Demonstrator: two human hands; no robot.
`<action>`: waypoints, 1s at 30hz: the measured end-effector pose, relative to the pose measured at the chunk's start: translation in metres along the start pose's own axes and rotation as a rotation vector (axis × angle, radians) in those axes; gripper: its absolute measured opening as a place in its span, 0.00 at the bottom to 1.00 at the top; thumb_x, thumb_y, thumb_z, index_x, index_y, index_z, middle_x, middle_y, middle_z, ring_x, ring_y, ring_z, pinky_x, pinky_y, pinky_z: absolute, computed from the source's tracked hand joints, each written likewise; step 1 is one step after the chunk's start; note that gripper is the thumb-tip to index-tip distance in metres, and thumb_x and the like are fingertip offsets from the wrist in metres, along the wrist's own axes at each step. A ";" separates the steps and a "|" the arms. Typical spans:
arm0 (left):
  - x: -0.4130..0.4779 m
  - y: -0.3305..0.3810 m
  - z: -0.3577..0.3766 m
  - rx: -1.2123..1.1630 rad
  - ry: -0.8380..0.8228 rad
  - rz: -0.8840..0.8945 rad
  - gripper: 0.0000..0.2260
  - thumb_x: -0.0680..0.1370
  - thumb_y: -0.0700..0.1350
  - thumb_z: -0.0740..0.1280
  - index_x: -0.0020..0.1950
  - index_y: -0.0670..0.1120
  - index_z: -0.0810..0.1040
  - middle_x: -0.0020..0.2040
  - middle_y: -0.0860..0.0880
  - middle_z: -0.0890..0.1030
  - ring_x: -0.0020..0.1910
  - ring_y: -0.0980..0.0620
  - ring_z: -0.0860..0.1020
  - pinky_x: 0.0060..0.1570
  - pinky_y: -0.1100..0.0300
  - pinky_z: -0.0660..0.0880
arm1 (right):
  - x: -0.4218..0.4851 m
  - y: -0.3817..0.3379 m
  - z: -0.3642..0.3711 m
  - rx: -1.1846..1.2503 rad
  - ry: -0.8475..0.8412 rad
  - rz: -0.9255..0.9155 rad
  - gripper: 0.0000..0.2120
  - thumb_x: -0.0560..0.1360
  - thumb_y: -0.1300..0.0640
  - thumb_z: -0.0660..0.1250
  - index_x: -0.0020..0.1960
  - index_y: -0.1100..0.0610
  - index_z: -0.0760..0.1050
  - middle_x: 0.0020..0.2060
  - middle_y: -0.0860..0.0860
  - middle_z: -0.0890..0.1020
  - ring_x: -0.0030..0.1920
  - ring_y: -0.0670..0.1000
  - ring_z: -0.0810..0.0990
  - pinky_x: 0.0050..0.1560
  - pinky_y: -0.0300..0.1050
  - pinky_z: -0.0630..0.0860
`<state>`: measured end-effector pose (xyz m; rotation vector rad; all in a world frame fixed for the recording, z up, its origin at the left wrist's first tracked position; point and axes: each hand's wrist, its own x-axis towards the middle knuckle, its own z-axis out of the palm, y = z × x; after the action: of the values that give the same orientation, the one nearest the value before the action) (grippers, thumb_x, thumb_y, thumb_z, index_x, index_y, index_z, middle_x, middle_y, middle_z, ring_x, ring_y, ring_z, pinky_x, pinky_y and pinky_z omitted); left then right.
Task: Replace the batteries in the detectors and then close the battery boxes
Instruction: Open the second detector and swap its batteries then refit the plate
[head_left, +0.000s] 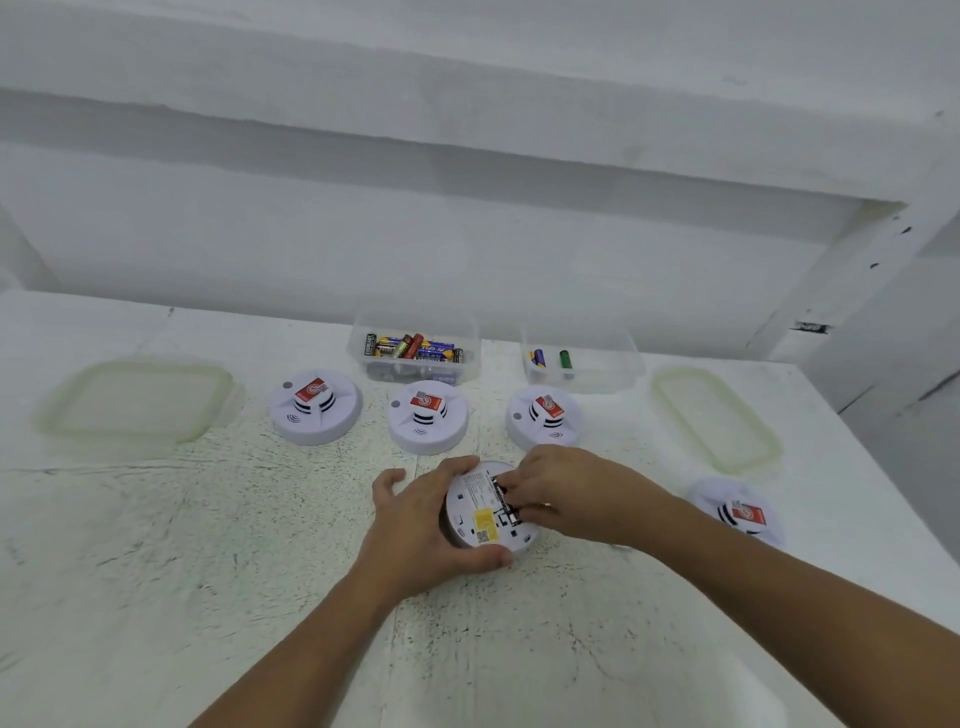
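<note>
Left hand (415, 525) grips 1 upturned detector (480, 514), likely light and rigid, by its rim at the centre of the bench (208, 545); right hand (566, 491) curls into its battery box (506, 501), hold unclear.

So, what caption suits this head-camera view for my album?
The left hand steadies an upturned detector while the right hand works at its battery box.

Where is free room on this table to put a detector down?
Widest bare patch: front-left table, between the left lid and the left hand. Also between the forearms. Crowded: back row of detectors and boxes of batteries, and the right side by the right lid and lone detector.
</note>
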<state>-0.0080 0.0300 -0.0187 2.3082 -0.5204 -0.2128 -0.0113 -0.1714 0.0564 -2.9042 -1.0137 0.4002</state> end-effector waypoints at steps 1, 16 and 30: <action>0.000 -0.001 0.000 -0.004 -0.001 -0.001 0.46 0.53 0.80 0.63 0.68 0.64 0.61 0.56 0.67 0.75 0.59 0.70 0.68 0.70 0.57 0.43 | 0.001 0.000 -0.001 -0.018 -0.014 -0.011 0.14 0.80 0.55 0.57 0.54 0.61 0.79 0.51 0.53 0.82 0.52 0.53 0.76 0.55 0.47 0.71; 0.001 -0.002 0.000 -0.017 -0.004 0.031 0.44 0.54 0.79 0.64 0.67 0.64 0.61 0.53 0.68 0.76 0.55 0.70 0.71 0.71 0.54 0.45 | 0.003 -0.002 -0.005 -0.039 0.012 -0.040 0.10 0.72 0.59 0.65 0.52 0.61 0.77 0.43 0.56 0.80 0.46 0.55 0.76 0.43 0.47 0.72; -0.001 0.002 -0.002 -0.031 -0.003 -0.008 0.47 0.51 0.81 0.63 0.67 0.65 0.61 0.53 0.68 0.76 0.60 0.69 0.66 0.72 0.54 0.44 | -0.006 -0.011 -0.001 0.361 0.141 0.303 0.10 0.71 0.62 0.66 0.52 0.56 0.80 0.41 0.46 0.81 0.36 0.42 0.76 0.33 0.31 0.70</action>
<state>-0.0086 0.0307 -0.0158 2.2806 -0.5059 -0.2266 -0.0224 -0.1660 0.0598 -2.7047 -0.4267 0.3408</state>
